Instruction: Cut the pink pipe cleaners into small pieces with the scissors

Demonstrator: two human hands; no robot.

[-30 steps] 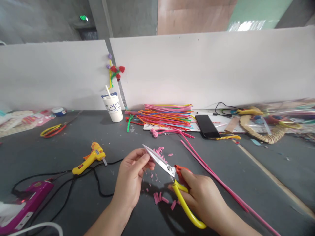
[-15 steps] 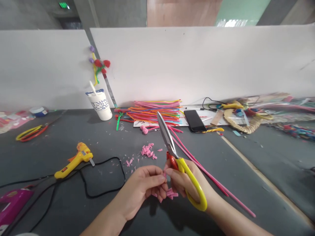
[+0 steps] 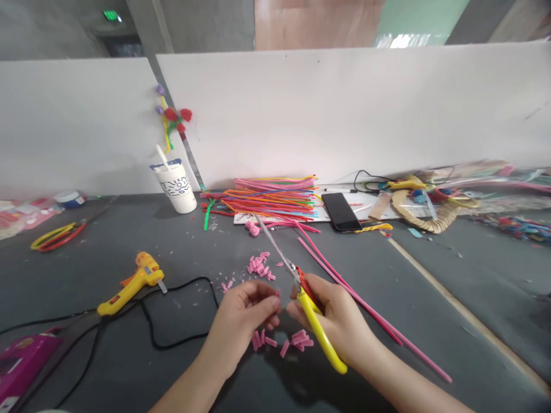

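Observation:
My right hand [image 3: 329, 312] is closed on the scissors [image 3: 319, 330], which have one yellow and one red handle; their blades point up and to the left. My left hand [image 3: 252, 312] pinches a small pink pipe cleaner piece [image 3: 278, 293], only its tip showing between thumb and fingers. Below the hands lie cut pink pipe cleaner pieces [image 3: 300, 339], several in loose groups. Another heap of pink pieces [image 3: 257, 266] rests farther off, beyond my left hand. Long pink pipe cleaners [image 3: 365, 310] stretch diagonally over the table to the right of my right hand.
A yellow glue gun [image 3: 129, 287] with its black cord lies at left, near a magenta box [image 3: 26, 367]. At the back stand a patterned cup [image 3: 177, 189], a bundle of coloured pipe cleaners [image 3: 271, 198] and a phone [image 3: 341, 212]. A second pair of scissors [image 3: 55, 236] is far left.
My hands have moved apart, the left one going left with the pink piece. The scissors have turned, their blades now tipping farther left and lower.

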